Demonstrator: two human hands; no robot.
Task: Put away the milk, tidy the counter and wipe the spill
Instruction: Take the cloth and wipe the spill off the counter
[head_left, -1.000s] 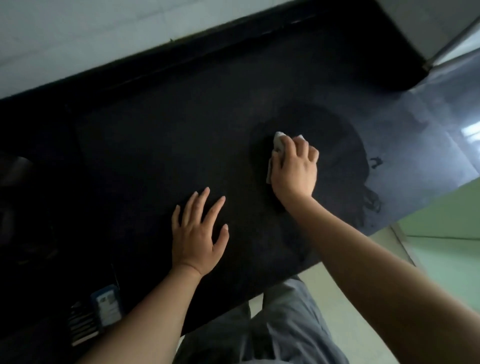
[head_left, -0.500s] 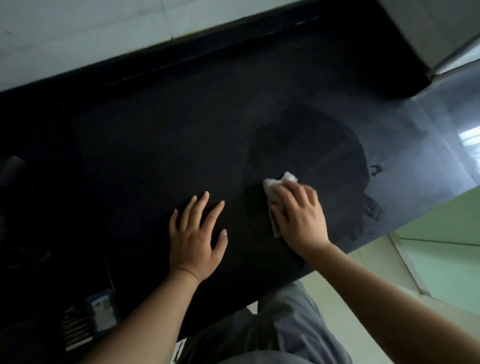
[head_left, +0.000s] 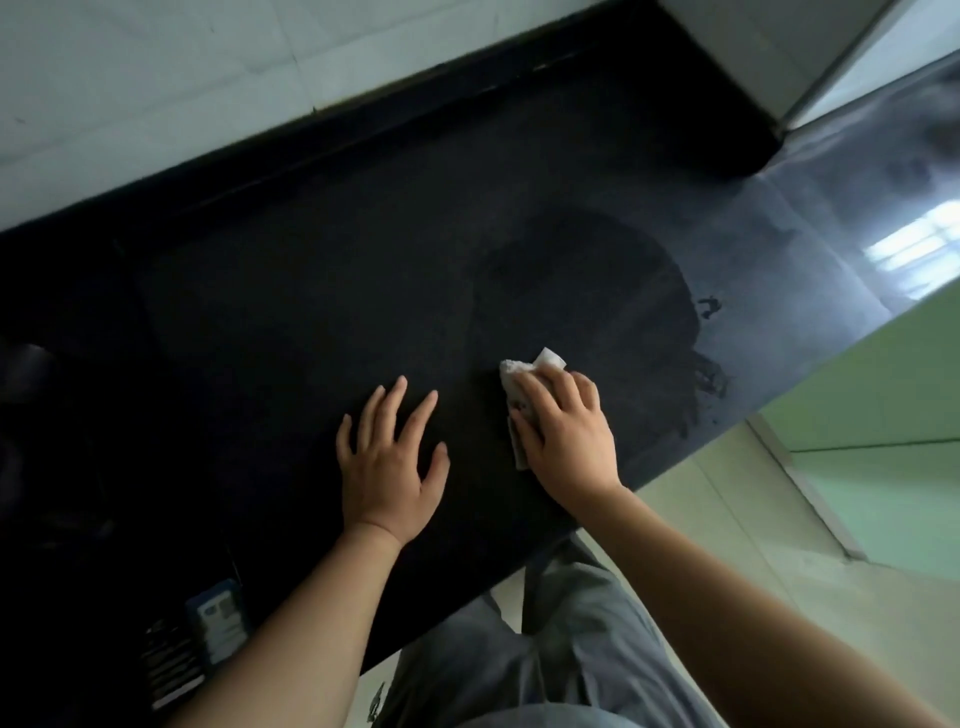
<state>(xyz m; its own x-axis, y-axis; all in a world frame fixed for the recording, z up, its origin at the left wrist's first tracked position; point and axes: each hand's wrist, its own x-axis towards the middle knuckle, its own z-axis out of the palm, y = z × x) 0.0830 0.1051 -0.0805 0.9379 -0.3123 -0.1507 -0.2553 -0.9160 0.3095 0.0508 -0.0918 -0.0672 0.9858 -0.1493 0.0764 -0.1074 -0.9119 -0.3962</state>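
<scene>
Far left, at the near edge of the black counter (head_left: 291, 291): a small dark blue box with a pale label (head_left: 217, 626), and beside it a darker striped item (head_left: 174, 670), too dim to identify. Deep shadow over the rest of that side, contents not readable.

Left of centre: left hand (head_left: 389, 467) laid palm down on the counter, fingers spread and released, gripping nothing, forearm reaching in from the lower edge of the view.

Just right of it, apart from it: right hand (head_left: 563, 434) pressed down on a crumpled white paper towel (head_left: 524, 379), fingers curled over the wad and holding it against the surface; white corners showed past the fingertips and along the thumb side.

Beyond and right of that hand: wet patch (head_left: 587, 291), a broad darker round smear on the counter, with small ragged droplets at its right rim near the counter's front edge. Towel sat at the near-left margin of this patch.

Below: grey trousers (head_left: 545, 649) against the counter edge. Right: pale floor (head_left: 727, 519) and green wall panel (head_left: 883, 389).
</scene>
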